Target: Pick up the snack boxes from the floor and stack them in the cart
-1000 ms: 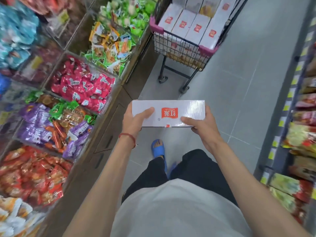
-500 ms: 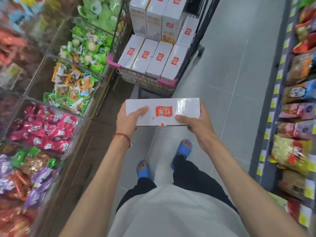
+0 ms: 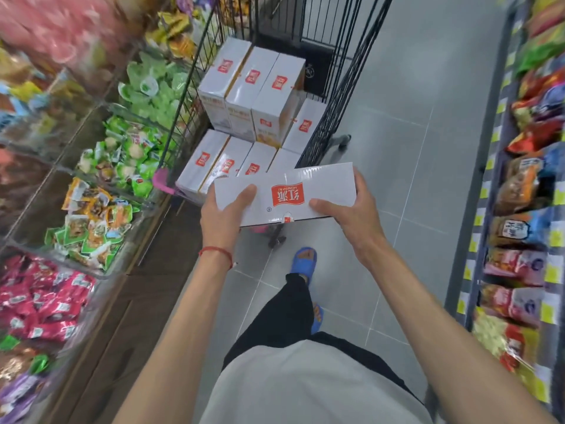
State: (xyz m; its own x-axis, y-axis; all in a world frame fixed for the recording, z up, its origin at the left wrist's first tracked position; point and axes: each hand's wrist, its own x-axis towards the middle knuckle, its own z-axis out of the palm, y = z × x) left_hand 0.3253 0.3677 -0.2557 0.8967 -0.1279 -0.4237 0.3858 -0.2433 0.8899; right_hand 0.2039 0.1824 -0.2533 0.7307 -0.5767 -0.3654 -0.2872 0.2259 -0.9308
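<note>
Held snack box point(image 3: 318, 185): white, red logo. Cart point(image 3: 333, 96): black wire, pink corner guards. Floor point(image 3: 412, 87): grey tiles; sandals point(image 3: 303, 261): blue.

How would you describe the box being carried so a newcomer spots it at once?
Find the black wire cart in the aisle, loaded with white boxes. At its near end, the left hand and right hand grip the carried box. It alone lies crosswise, not yet among the stacked ones.

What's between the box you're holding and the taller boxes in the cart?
In the head view, a lower row of white snack boxes inside the cart.
</note>
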